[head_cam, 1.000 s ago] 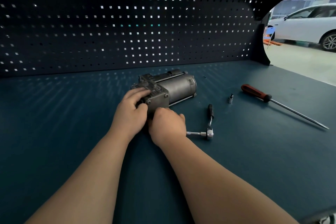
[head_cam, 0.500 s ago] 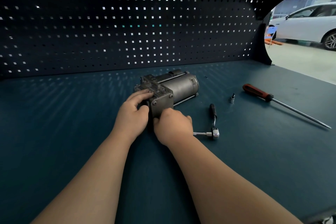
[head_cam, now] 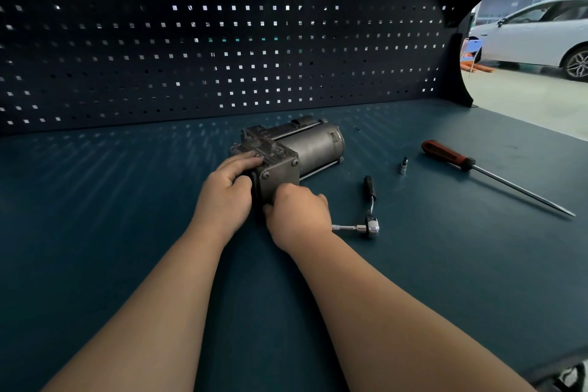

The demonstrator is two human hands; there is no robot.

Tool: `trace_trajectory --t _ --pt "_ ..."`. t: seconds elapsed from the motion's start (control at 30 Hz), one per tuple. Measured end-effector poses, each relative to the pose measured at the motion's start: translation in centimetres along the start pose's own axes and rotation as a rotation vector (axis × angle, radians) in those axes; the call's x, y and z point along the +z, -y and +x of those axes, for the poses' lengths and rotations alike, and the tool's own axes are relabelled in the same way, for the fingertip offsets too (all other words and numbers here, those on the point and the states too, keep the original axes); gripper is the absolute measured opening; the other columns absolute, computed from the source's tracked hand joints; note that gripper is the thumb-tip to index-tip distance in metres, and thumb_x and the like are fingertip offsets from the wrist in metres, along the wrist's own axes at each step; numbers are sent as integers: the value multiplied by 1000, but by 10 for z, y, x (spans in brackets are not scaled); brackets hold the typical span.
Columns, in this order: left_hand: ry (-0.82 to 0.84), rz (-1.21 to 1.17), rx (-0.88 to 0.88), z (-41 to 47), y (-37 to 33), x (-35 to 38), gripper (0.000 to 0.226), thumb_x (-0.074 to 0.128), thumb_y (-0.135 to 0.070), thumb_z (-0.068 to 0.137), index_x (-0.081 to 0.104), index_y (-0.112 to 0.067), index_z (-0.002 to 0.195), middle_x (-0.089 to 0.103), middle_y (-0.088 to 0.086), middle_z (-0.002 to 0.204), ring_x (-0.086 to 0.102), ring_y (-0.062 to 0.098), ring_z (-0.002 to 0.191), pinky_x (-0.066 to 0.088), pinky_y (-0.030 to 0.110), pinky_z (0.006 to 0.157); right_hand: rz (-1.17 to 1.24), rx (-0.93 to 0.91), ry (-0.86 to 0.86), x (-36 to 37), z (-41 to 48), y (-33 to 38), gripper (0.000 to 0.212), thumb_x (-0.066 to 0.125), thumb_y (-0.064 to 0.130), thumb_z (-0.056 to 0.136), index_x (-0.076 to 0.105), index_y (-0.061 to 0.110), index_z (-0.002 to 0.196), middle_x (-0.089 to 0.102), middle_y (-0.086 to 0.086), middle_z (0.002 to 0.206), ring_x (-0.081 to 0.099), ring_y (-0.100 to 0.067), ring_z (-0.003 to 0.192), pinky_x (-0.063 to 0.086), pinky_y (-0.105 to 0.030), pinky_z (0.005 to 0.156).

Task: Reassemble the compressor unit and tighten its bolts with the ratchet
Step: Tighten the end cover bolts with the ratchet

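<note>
Both hands on the compressor unit [head_cam: 313, 146], mid-workbench [head_cam: 127, 232].
I see my left hand [head_cam: 226, 197] gripping the end block, fingers curled over its top; my right hand [head_cam: 299, 216] curls round its lower near corner; the ratchet [head_cam: 369, 210] lies untouched just right of that hand; a screwdriver [head_cam: 461, 161] lies farther right.

The left hand [head_cam: 224, 197] grips with curled fingers [head_cam: 243, 158], right hand [head_cam: 299, 216] close beside, apparently pinching.

A red-handled screwdriver [head_cam: 467, 164] lies on the dark tabletop [head_cam: 95, 200], a small socket [head_cam: 403, 166] near it. Behind stands a pegboard [head_cam: 222, 41]; a white car [head_cam: 534, 38] is parked beyond.
</note>
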State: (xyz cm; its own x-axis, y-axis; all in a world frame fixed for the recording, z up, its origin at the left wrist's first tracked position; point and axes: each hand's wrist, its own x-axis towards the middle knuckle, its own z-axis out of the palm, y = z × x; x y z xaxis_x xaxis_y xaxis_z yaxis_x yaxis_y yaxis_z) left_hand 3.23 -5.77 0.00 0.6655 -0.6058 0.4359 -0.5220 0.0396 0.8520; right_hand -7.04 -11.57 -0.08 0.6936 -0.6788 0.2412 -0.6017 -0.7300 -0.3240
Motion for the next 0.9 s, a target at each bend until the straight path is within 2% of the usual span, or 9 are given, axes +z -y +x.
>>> trace_trajectory --t 0.2,0.33,0.4,0.47,0.57,0.67,0.7,0.77,0.9 --pt "-7 12 -5 -1 0 0 50 39 7 82 69 -26 104 55 -20 119 43 -5 119 29 21 110 -92 -40 -15 2 0 0 32 47 24 96 34 20 67 65 -7 100 58 -28 98 23 -37 77" --pt "-5 22 -5 -3 -1 0 51 39 8 82 69 -25 107 55 -19 122 42 -3 121 29 22 111 -82 -29 -36 5 0 -1 18 45 32 97 45 21 83 63 -7 108 57 -28 102 25 -39 79" --pt "-3 25 -7 -3 -2 0 50 39 8 82 68 -24 108 54 -18 124 42 -1 123 28 22 111 -56 -1 -26 5 0 -3 24 48 41 95 53 17 98 60 -7 112 57 -28 105 26 -39 79" --pt "0 24 -9 -3 -2 0 50 40 8 82 68 -25 108 54 -18 124 42 -2 123 27 19 109 -65 8 -28 4 1 -2 27 51 38 93 55 15 108 60 -6 113 57 -27 105 26 -38 79" --pt "3 28 -8 -4 -3 0 50 40 8 82 68 -24 109 53 -20 123 41 -5 121 26 14 106 -73 -18 -58 4 1 -1 7 51 27 93 48 21 91 62 -5 108 59 -26 100 23 -37 77" --pt "9 33 -13 -4 -4 0 50 40 7 83 68 -25 108 53 -22 121 40 -7 119 25 5 101 -86 -40 -58 2 -2 1 10 50 26 93 44 23 86 62 -5 106 59 -26 99 22 -37 76" --pt "9 34 -15 -3 -4 0 50 40 7 83 68 -27 107 53 -23 121 40 -8 118 24 0 97 -94 -48 -58 2 -2 2 6 50 26 93 49 22 89 62 -5 107 59 -26 99 22 -37 77" --pt "8 31 -19 -4 -5 0 50 40 6 83 67 -28 106 53 -23 119 40 -9 117 23 -6 91 -129 -46 -52 2 -3 3 15 48 25 94 58 18 101 62 -6 110 59 -26 102 21 -37 77" --pt "10 41 -18 -5 -5 -1 50 40 6 83 68 -25 110 52 -23 121 40 -9 117 22 -6 90 -162 -44 -28 2 -3 6 19 47 23 93 59 18 106 61 -6 112 58 -25 104 22 -37 80"
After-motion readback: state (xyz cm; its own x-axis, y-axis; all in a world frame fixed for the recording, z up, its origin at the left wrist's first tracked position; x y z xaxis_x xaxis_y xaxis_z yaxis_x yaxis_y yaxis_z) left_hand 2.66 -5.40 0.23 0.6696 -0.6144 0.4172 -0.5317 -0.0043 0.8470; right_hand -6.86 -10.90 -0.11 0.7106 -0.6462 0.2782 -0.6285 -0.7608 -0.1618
